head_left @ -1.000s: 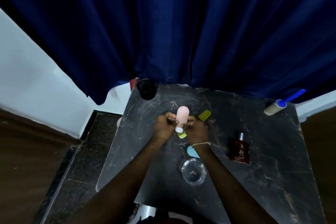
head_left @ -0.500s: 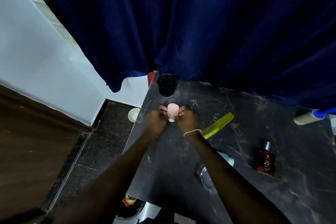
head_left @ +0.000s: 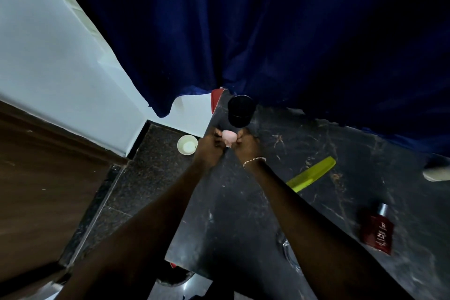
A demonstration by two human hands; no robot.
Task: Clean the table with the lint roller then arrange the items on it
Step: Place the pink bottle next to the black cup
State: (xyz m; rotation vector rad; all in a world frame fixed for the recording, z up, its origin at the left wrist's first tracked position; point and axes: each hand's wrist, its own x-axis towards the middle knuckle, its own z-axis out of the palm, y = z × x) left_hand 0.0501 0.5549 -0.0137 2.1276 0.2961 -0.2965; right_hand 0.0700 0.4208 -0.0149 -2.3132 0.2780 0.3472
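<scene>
Lint roller (head_left: 437,174), the cleaning tool, shows only as a pale end at the right edge of the frame, lying on the table (head_left: 243,214) untouched; we judge the arranging step to be in hand. Just left of upper centre, we see a pink tube (head_left: 229,137) held between both hands at the table's far left corner. The left hand (head_left: 211,143) and the right hand (head_left: 246,145), the latter with a thin bracelet at the wrist, each have curled fingers pinching the tube's sides. Directly above it in the frame stands a black jar (head_left: 241,111), lid on; its contents are hidden from us. We judge that the next move calls for setting the tube upright beside the jar without nudging it, and releasing only once the tube stands steady so near the edge. Right of centre, a green comb (head_left: 311,174) lies flat, and a red perfume bottle (head_left: 377,231) lies at the lower right. At the lower centre, a clear glass dish (head_left: 288,254) is mostly covered by the right forearm; we cannot tell what it holds. Off the table, a small white bowl (head_left: 187,145) rests on the floor; it appears to hold nothing.
</scene>
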